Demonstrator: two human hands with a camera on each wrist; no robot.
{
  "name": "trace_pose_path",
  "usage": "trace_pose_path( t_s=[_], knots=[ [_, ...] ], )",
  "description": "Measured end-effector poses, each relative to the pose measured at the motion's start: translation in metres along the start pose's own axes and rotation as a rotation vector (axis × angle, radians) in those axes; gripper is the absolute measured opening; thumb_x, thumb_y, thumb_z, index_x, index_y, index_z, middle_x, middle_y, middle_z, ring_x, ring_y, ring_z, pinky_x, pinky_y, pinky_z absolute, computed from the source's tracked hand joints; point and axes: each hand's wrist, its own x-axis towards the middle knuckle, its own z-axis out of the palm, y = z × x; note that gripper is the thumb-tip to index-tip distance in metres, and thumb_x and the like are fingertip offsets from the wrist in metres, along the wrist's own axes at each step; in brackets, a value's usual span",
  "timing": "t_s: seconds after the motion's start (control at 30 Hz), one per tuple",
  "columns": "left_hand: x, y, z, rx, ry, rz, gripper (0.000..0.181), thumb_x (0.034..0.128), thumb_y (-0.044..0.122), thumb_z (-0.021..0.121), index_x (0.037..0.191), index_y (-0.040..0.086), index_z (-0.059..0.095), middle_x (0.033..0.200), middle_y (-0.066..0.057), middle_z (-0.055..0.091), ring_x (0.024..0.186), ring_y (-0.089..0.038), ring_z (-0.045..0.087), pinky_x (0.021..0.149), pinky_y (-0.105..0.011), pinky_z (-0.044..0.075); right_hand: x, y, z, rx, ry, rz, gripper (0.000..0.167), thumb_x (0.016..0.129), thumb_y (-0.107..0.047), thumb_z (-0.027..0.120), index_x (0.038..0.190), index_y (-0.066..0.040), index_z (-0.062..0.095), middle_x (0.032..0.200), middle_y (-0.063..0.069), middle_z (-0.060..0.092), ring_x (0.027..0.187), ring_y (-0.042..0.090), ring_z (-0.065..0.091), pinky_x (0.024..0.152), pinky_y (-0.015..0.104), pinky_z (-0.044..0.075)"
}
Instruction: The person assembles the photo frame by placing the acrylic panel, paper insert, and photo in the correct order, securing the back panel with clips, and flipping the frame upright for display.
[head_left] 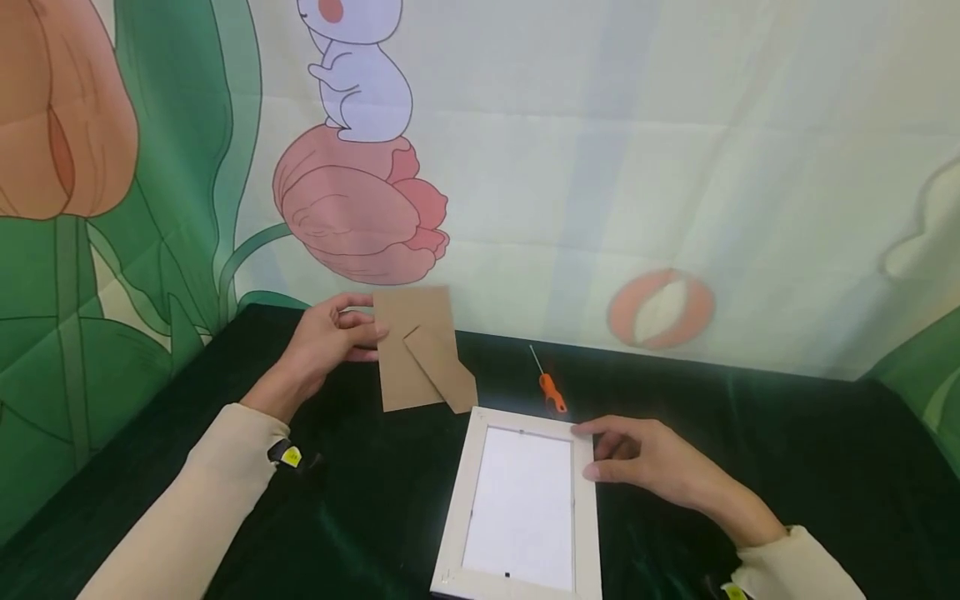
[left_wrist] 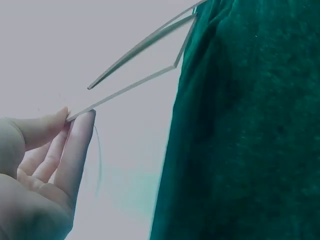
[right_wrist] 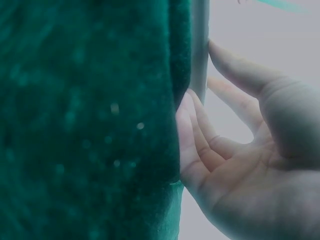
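A brown backing board (head_left: 397,367) with an angled stand flap is pinched at its left edge by my left hand (head_left: 322,342). In the left wrist view, thumb and fingers of the left hand (left_wrist: 45,165) hold the thin board (left_wrist: 125,89) edge-on, its flap standing off it. A white frame (head_left: 459,500) lies on the dark cloth with a white sheet (head_left: 521,508) inside its border. My right hand (head_left: 660,458) holds the frame's upper right side, thumb and fingertips at the edge. In the right wrist view, the right hand (right_wrist: 240,145) touches the frame's side (right_wrist: 199,50).
An orange-handled screwdriver (head_left: 551,392) lies on the dark green cloth (head_left: 360,500) beyond the frame. Behind the cloth hangs a printed curtain (head_left: 525,167) with flowers and a white animal figure.
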Motion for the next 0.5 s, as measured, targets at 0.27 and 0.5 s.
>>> trace_pose_path(
  t_s=[0.27, 0.5],
  knots=[
    [-0.007, 0.017, -0.001, 0.039, 0.092, 0.083, 0.053, 0.1031, 0.012, 0.072, 0.15, 0.004, 0.049, 0.123, -0.02, 0.07, 0.097, -0.019, 0.075, 0.083, -0.032, 0.062, 0.0, 0.0, 0.0, -0.011, 0.001, 0.029, 0.055, 0.093, -0.033, 0.085, 0.14, -0.011, 0.068, 0.103, 0.004, 0.069, 0.088, 0.022, 0.067, 0.077, 0.032, 0.06],
    [-0.011, 0.032, 0.002, -0.055, 0.077, 0.13, 0.065, 0.1021, 0.013, 0.073, 0.159, 0.013, 0.042, 0.116, -0.016, 0.07, 0.094, -0.016, 0.075, 0.082, -0.033, 0.062, -0.001, -0.001, 0.0, 0.002, 0.003, 0.014, 0.055, 0.093, -0.031, 0.086, 0.14, -0.009, 0.068, 0.103, 0.004, 0.069, 0.086, 0.02, 0.067, 0.075, 0.032, 0.06]
  ],
)
